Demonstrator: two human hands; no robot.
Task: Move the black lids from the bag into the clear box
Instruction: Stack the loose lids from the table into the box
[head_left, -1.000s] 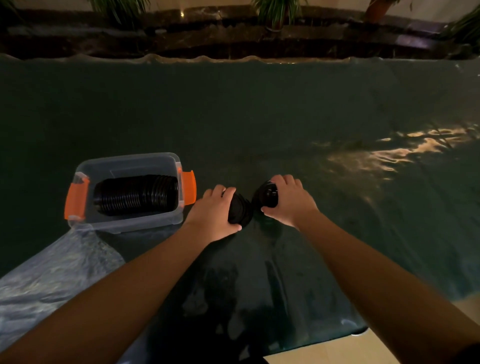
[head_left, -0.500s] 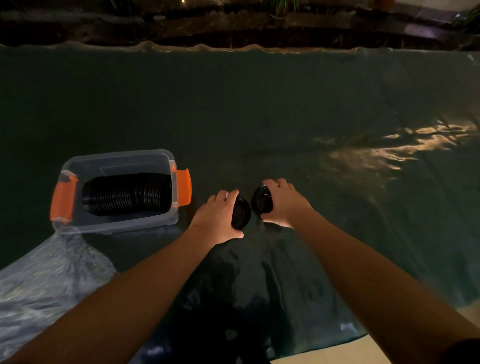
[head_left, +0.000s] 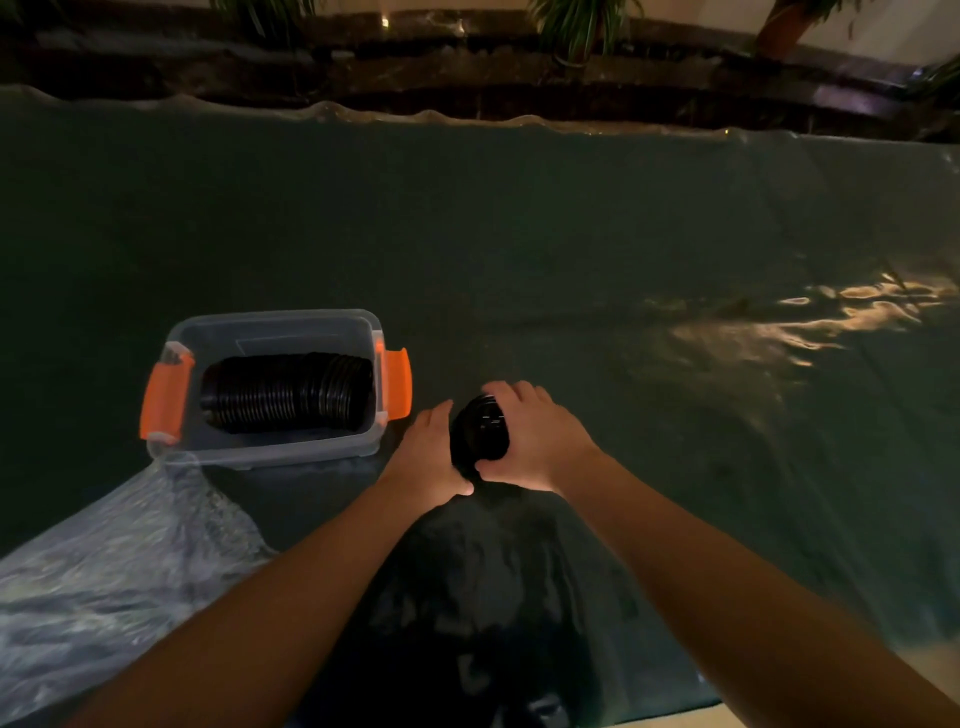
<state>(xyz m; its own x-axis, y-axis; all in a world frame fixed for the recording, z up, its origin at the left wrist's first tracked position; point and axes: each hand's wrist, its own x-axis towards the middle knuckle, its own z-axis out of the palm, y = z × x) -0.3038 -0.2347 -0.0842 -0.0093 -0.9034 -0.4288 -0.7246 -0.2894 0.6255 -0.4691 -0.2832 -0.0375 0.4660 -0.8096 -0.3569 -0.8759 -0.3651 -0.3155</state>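
Observation:
A stack of black lids (head_left: 480, 434) is pressed between my two hands just above the dark table cover. My left hand (head_left: 428, 457) holds its left side and my right hand (head_left: 535, 439) wraps over its right side and top. The clear box (head_left: 270, 325) with orange latches (head_left: 165, 397) stands to the left of my hands, with a long row of black lids (head_left: 288, 392) lying on edge inside. A clear plastic bag (head_left: 114, 561) lies crumpled at the lower left, below the box; what it holds is hard to tell in the dim light.
The table is covered with a dark green sheet (head_left: 467, 234) under glossy film, with a bright light reflection (head_left: 810, 317) at the right. A dark ledge with plants (head_left: 571, 31) runs along the far edge. The table's near edge (head_left: 675, 712) shows at the bottom.
My hands held two separate bunches of lids a little apart. They have come together into one stack, raised slightly and nearer the box.

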